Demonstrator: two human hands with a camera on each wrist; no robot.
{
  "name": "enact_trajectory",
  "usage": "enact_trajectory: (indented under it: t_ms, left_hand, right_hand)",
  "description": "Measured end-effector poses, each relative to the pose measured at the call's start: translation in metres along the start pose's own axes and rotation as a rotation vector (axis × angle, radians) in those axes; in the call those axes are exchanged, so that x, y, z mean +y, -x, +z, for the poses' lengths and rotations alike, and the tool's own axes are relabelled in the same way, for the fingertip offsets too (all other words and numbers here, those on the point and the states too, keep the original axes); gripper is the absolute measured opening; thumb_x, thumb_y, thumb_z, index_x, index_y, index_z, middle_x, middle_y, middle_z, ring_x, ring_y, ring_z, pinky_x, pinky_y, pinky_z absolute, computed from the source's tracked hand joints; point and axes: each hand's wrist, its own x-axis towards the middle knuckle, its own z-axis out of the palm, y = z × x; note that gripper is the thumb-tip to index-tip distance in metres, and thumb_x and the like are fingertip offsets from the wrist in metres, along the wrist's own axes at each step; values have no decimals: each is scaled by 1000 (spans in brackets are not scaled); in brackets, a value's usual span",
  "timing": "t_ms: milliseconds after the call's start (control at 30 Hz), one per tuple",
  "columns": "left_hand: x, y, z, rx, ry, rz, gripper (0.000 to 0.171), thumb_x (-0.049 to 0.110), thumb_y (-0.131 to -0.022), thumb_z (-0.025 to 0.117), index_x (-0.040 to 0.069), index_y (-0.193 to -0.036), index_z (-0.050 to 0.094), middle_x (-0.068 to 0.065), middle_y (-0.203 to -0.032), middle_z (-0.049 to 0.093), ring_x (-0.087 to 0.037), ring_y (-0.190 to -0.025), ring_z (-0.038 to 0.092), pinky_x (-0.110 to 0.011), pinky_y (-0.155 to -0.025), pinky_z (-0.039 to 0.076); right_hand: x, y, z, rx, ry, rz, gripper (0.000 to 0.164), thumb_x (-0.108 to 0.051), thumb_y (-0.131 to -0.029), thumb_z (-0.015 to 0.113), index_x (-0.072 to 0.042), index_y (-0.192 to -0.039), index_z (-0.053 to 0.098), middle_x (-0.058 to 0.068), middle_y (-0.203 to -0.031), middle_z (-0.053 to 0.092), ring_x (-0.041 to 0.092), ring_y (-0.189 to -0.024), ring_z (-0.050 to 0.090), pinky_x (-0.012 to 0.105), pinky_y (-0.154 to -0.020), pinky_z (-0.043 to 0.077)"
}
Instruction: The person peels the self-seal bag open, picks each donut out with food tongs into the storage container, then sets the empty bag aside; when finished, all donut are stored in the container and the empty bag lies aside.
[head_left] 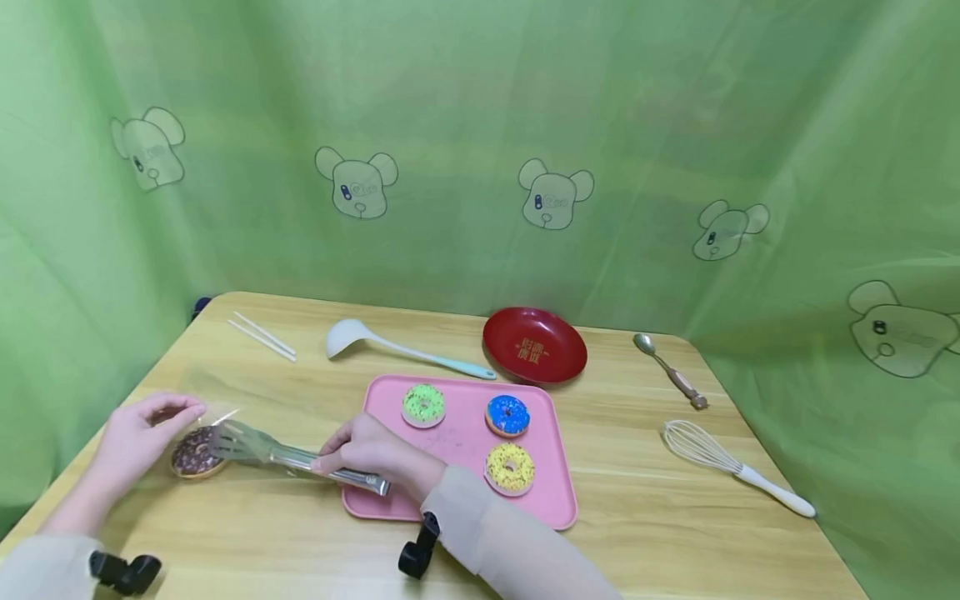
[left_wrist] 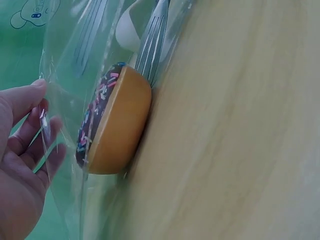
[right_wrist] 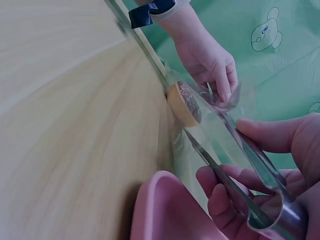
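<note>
My left hand (head_left: 142,433) pinches the upper edge of a clear plastic bag (left_wrist: 67,95) between thumb and fingers. Inside the bag, on the table at the left, lies a doughnut (left_wrist: 122,122) with dark brown icing and coloured sprinkles. Metal tongs (head_left: 296,458) are gripped in my right hand (head_left: 378,450), thumb on one arm and fingers on the other. Their slotted tips reach into the bag beside the doughnut, spread apart in the right wrist view; whether they touch it I cannot tell.
A pink tray (head_left: 457,508) bears a green doughnut (head_left: 423,405), a blue one and a yellow one. Behind it lie white chopsticks (head_left: 262,337), a ladle (head_left: 405,348) and a red plate (head_left: 534,325). A spoon (head_left: 667,369) and a whisk (head_left: 735,467) are at right.
</note>
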Motion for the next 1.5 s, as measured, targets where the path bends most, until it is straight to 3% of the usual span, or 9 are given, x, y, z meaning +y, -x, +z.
enact_trajectory:
  t_ms: [300, 700, 967, 1333, 1500]
  left_hand:
    - [-1, -3, -4, -8, 20, -23, 27, 24, -85, 69, 2, -100, 65, 26, -85, 60, 13, -79, 51, -6, -69, 38]
    - [-11, -1, -5, -31, 39, -83, 33, 28, -86, 68, 1, -105, 64, 31, -88, 57, 15, -83, 48, -5, -69, 35]
    - [-12, 0, -5, -40, 67, -88, 31, 26, -85, 69, 2, -103, 65, 31, -87, 57, 13, -80, 51, -5, -68, 38]
    - [-16, 2, -11, -42, 114, -114, 25, 25, -86, 69, 5, -100, 67, 30, -85, 59, 14, -81, 50, -4, -68, 39]
    - [-16, 2, -11, -36, 125, -118, 22, 25, -86, 69, 8, -100, 68, 31, -85, 59, 13, -80, 51, -5, -67, 41]
  right_hand:
    - [0, -3, 4, -10, -30, 26, 13, -11, -72, 79, -7, -82, 73, -4, -81, 65, 8, -84, 54, 23, -80, 44]
    - [8, -2, 3, -13, -118, 26, 14, -5, -71, 78, -3, -83, 72, 0, -74, 64, 11, -63, 55, 21, -55, 47]
    - [0, -2, 8, -105, -237, 88, 14, -3, -74, 75, 0, -87, 69, 9, -73, 64, 17, -52, 56, 27, -49, 51]
    - [-4, -5, 13, -124, -230, 67, 11, 2, -75, 73, 3, -85, 69, 11, -69, 64, 17, -47, 54, 25, -45, 49]
    - [-2, -1, 8, -84, -149, 66, 13, -4, -73, 77, -1, -85, 71, 5, -72, 64, 15, -52, 56, 24, -48, 49]
